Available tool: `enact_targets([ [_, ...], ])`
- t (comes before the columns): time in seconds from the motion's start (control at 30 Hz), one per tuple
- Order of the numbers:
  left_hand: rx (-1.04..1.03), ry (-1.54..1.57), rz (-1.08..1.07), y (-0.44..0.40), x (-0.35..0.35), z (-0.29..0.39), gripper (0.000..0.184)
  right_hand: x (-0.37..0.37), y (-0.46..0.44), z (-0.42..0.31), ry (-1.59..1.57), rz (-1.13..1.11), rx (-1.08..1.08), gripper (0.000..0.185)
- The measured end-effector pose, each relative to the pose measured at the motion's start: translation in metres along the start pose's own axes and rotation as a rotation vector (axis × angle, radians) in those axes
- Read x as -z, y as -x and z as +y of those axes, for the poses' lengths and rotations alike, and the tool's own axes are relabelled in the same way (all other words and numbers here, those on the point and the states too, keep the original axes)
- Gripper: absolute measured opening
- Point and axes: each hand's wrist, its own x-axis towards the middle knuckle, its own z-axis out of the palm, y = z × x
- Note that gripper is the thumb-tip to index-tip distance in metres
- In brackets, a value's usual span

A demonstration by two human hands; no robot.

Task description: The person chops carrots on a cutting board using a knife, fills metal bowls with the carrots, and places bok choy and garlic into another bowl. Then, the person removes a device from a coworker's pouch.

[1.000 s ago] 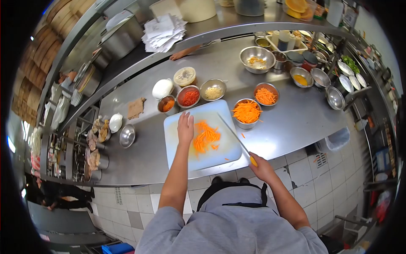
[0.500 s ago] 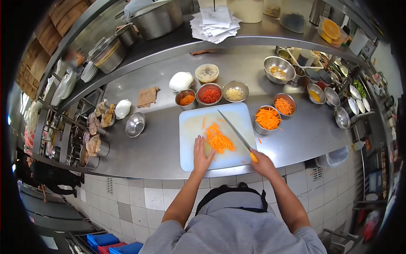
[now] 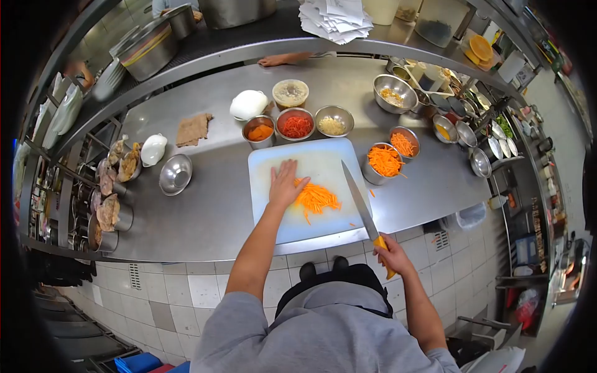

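Shifted up the cutting board since the earlier frame, our left hand spreads its unclenched fingers, thumb beside the carrot strips at mid-board; our right hand grasps the knife, blade along the board's right edge.

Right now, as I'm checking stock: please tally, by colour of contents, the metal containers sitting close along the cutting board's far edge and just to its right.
Orange contents: 3 (far-edge pot, front-right pot, back-right pot)
Red contents: 1 (middle bowl)
Pale contents: 1 (right-hand bowl on the far edge)
Total: 5
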Motion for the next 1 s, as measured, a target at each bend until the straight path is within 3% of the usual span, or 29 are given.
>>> enact_targets([
  [0.13,-0.324,0.165,-0.184,0.017,-0.006,0.009,0.069,-0.024,0.01,0.043,-0.477,-0.147,0.01,0.055],
  [0.2,-0.356,0.209,-0.213,0.04,-0.002,0.019,0.069,-0.033,0.006,0.046,-0.54,-0.159,-0.005,0.056],
  [0.27,-0.412,0.382,-0.201,0.058,-0.002,0.026,0.073,-0.037,-0.002,0.047,-0.6,-0.166,-0.017,0.056],
  [0.3,-0.434,0.265,-0.144,0.065,-0.003,0.026,0.086,-0.038,-0.008,0.048,-0.536,-0.2,-0.01,0.056],
  [0.33,-0.436,0.256,-0.148,0.074,-0.001,0.031,0.086,-0.039,-0.015,0.047,-0.472,-0.234,-0.001,0.057],
  [0.4,-0.233,-0.082,0.034,0.089,0.006,0.049,0.097,-0.038,-0.021,0.026,-0.429,-0.234,-0.017,0.056],
  [0.53,-0.089,-0.117,0.106,0.087,-0.017,0.056,0.108,-0.045,-0.034,0.008,-0.345,-0.262,-0.074,0.056],
  [0.6,-0.008,-0.029,0.186,0.08,-0.024,0.062,0.1,-0.048,-0.04,0.005,-0.341,-0.293,-0.055,0.056],
  [0.73,-0.038,0.057,0.23,0.073,-0.029,0.069,0.084,-0.056,-0.055,0.003,-0.315,-0.35,-0.03,0.058],
  [0.8,-0.083,0.09,0.373,0.071,-0.03,0.073,0.059,-0.063,-0.062,0.002,-0.301,-0.361,-0.025,0.058],
  [0.83,-0.077,0.087,0.378,0.069,-0.034,0.071,0.059,-0.067,-0.065,0.001,-0.289,-0.366,-0.019,0.059],
  [0.9,0.013,0.187,0.456,0.065,-0.043,0.066,0.041,-0.077,-0.071,0.001,-0.299,-0.366,-0.007,0.059],
  [1.0,0.113,0.274,0.509,0.064,-0.045,0.069,0.032,-0.091,-0.077,-0.006,-0.32,-0.375,0.001,0.058],
])
